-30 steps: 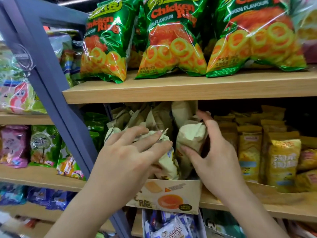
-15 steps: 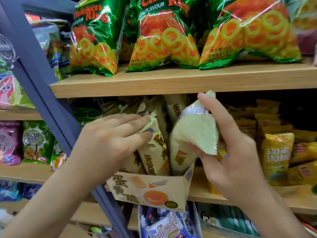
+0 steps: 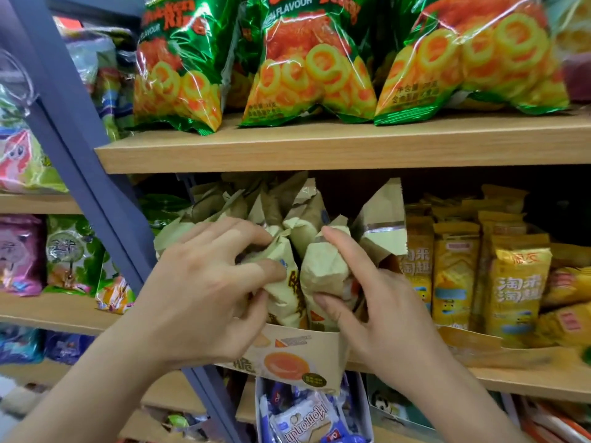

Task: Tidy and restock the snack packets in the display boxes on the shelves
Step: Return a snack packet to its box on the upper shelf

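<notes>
A cream cardboard display box [image 3: 297, 359] with an egg-yolk picture stands on the middle wooden shelf [image 3: 511, 375], its front hanging past the shelf edge. Several beige snack packets [image 3: 303, 212] stand packed in it. My left hand [image 3: 204, 282] pinches the top of a front packet [image 3: 281, 298] between thumb and fingers. My right hand [image 3: 377, 302] grips the neighbouring beige packet [image 3: 326, 270], index finger over its top and thumb under it, low inside the box. Another beige packet [image 3: 383, 219] leans at the box's right side.
Green chicken-ring bags [image 3: 313, 62] line the upper shelf [image 3: 319, 148] just above my hands. Yellow packets [image 3: 511, 282] fill a box to the right. A slanted blue shelf post [image 3: 96, 174] runs down the left. White and blue packets [image 3: 303, 417] sit in a box below.
My right hand has brought its packet down from beside the box into the box among the others. My left hand has gone from pressing the front packets to pinching one.
</notes>
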The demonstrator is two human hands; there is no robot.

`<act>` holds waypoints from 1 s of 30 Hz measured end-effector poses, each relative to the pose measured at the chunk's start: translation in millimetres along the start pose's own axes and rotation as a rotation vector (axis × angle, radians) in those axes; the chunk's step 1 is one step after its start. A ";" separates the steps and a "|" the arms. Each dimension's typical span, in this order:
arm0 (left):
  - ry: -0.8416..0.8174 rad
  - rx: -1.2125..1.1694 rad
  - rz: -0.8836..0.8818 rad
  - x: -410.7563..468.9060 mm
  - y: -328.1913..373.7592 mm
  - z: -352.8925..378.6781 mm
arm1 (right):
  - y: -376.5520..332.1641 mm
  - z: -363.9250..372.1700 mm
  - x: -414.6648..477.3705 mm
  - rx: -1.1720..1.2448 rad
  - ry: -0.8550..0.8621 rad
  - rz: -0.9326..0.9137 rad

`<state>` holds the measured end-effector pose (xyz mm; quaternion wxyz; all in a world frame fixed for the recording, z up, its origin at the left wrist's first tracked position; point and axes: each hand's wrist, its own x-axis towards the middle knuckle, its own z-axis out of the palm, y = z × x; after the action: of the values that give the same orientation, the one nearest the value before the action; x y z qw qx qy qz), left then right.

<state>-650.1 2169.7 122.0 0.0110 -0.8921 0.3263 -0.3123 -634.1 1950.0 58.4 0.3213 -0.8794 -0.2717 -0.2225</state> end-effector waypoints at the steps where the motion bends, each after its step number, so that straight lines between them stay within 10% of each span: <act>1: -0.015 -0.047 -0.044 0.0 2.6 -3.7 | -1.7 -1.7 -0.8 -0.001 -0.035 0.000; 24: 0.201 -0.002 -0.041 14.9 8.0 27.3 | 29.6 27.7 -50.8 -0.110 0.010 -0.145; 30: 0.473 0.275 -0.077 8.9 83.0 24.8 | 43.7 21.5 -57.1 -0.141 0.027 -0.091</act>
<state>-678.6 2094.6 88.4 0.0436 -0.7962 0.2402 -0.5537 -645.3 1917.4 -8.3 0.2517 -0.8836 -0.2906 -0.2672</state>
